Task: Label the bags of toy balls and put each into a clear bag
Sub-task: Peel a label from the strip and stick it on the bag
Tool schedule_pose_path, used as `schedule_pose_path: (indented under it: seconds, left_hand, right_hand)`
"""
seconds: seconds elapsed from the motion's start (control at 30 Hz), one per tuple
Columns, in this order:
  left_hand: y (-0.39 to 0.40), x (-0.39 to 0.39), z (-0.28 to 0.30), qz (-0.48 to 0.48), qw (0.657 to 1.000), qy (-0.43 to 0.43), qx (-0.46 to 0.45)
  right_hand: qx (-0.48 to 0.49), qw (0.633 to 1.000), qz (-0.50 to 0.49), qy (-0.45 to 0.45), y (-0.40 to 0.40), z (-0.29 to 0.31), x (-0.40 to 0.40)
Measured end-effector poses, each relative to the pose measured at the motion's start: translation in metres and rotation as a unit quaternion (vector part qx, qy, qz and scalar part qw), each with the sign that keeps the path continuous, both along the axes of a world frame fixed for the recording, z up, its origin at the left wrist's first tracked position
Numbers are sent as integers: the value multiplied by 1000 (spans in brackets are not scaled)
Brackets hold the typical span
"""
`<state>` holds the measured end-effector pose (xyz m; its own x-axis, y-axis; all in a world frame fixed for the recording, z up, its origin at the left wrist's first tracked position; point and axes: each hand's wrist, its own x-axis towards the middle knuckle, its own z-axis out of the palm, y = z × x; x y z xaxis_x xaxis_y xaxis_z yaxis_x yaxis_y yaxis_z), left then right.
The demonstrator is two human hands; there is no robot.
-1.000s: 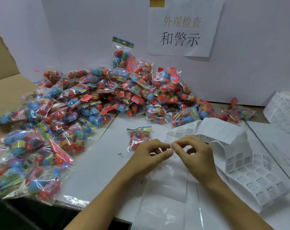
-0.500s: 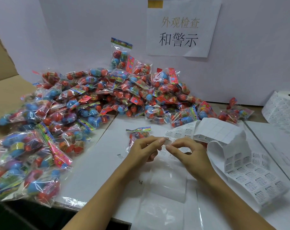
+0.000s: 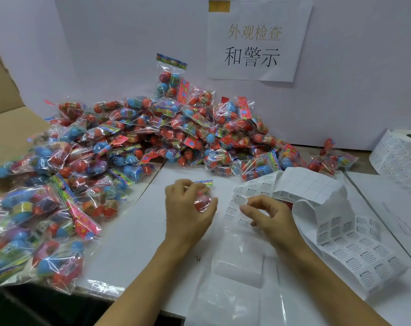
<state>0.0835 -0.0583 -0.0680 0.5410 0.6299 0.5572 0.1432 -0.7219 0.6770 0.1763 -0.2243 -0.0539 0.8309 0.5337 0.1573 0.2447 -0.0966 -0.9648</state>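
My left hand grips a small bag of toy balls with red balls and a colourful header, just in front of the big pile. My right hand pinches a small white label between thumb and forefinger, a short way right of that bag. The label sheet strip with warning stickers lies crumpled under and to the right of my right hand. A stack of clear bags lies flat on the white table between my forearms.
A large pile of bagged toy balls fills the left and back of the table. A cardboard box flap stands at the far left. A label roll sits at the right. A paper sign hangs on the back wall.
My left hand has left the label sheet and moved up-left to take hold of the small bag. My right hand has peeled one label off and lifted it.
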Motion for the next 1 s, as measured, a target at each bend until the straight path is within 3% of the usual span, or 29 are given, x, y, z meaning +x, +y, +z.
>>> schedule_pose_path:
  seconds: [0.1, 0.17, 0.6, 0.83, 0.9, 1.0]
  left_hand:
    - [10, -4, -2, 2, 986, 154, -64]
    - [14, -5, -3, -29, 974, 199, -106]
    - [2, -2, 5, -96, 990, -54, -92]
    - [-15, -7, 9, -235, 966, -76, -71]
    - [-17, -7, 9, -260, 957, -76, -106]
    - [-16, -5, 13, -239, 935, -80, -248]
  right_hand:
    - [21, 1000, 1, 1, 0, 1, -1]
    - [33, 999, 2, 2, 0, 1, -2]
    - [97, 995, 22, 20, 5, -2, -6]
    - [154, 987, 21, 49, 4, -6, -4]
    - [170, 985, 8, 38, 4, -6, -3]
    - [174, 984, 16, 41, 3, -3, -3]
